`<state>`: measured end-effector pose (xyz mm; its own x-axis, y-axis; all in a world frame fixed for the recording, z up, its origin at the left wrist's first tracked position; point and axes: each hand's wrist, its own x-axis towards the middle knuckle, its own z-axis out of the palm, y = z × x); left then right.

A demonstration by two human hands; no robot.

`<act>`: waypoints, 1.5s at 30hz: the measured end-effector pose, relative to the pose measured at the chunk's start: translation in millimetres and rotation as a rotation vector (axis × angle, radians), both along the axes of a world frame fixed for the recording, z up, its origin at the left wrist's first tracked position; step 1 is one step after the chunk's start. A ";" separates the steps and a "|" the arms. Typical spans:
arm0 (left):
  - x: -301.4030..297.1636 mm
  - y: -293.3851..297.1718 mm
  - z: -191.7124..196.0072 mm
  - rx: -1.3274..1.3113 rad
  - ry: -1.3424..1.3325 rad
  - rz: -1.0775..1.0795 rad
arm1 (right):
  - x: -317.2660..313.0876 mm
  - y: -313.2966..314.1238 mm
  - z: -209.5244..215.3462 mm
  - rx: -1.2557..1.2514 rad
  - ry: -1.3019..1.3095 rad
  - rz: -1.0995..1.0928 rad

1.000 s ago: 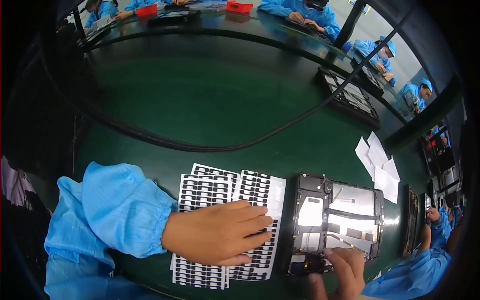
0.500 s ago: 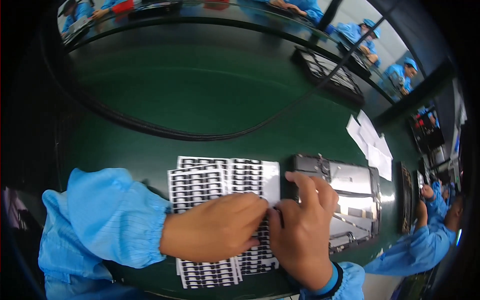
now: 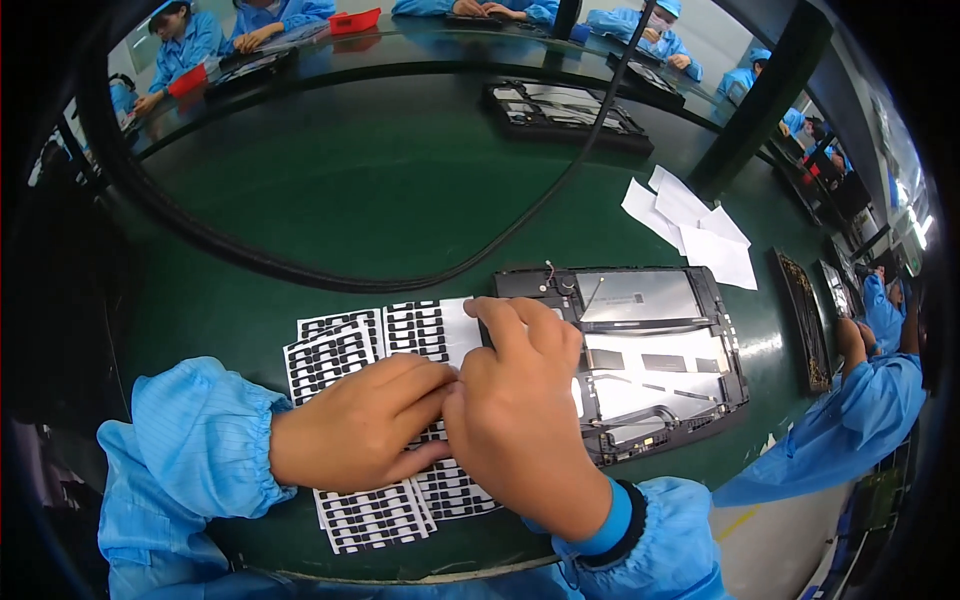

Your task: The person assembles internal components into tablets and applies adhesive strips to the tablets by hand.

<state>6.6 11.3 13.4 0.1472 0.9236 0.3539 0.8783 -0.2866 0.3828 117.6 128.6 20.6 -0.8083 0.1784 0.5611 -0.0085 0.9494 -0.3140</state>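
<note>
Over the white sheets of small black stickers (image 3: 328, 362), my left hand (image 3: 365, 420) and my right hand (image 3: 520, 400) meet fingertip to fingertip. Both have thumb and fingers pinched together. Whatever lies between them is hidden by the fingers. The right index finger sticks out over the blank white edge of one sheet. The sheets overlap one another, their middle covered by my hands. Just right of the right hand lies an opened flat electronic device (image 3: 650, 352) with a black frame, silver panels and thin cables.
White paper pieces (image 3: 705, 235) lie beyond the device. Another opened device (image 3: 565, 110) sits at the far side of the green table (image 3: 300, 200). A black cable (image 3: 390, 282) loops across. A co-worker's blue sleeve (image 3: 830, 440) is at right; others work behind.
The view has swung, so the table's contents appear further left. My hands stay pinched together over the sheets. A small dark piece seen at the right fingertips is now hidden.
</note>
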 end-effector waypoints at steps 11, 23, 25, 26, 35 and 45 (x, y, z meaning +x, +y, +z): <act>42.9 35.4 21.2 0.239 0.132 -0.403 | 131.6 54.4 21.7 -0.760 0.009 -0.146; 52.5 70.9 10.1 0.275 0.182 -0.466 | 120.6 53.2 0.6 -0.572 0.033 -0.181; 54.3 68.2 9.0 0.290 0.192 -0.430 | 119.9 51.2 0.2 -0.559 0.028 -0.183; 53.9 67.9 9.6 0.290 0.189 -0.429 | 119.5 50.5 0.0 -0.540 0.028 -0.193; 56.7 73.0 7.8 0.279 0.284 -0.484 | 116.6 46.5 0.6 -0.507 0.013 -0.230; 60.7 71.7 8.9 0.172 0.261 -0.448 | 131.7 52.0 -0.3 -0.527 0.107 -0.241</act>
<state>67.3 83.0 22.3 0.6161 0.6823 0.3935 0.7154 -0.6937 0.0828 249.3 180.6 20.2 -0.6542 0.6268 0.4233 0.1306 0.6449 -0.7530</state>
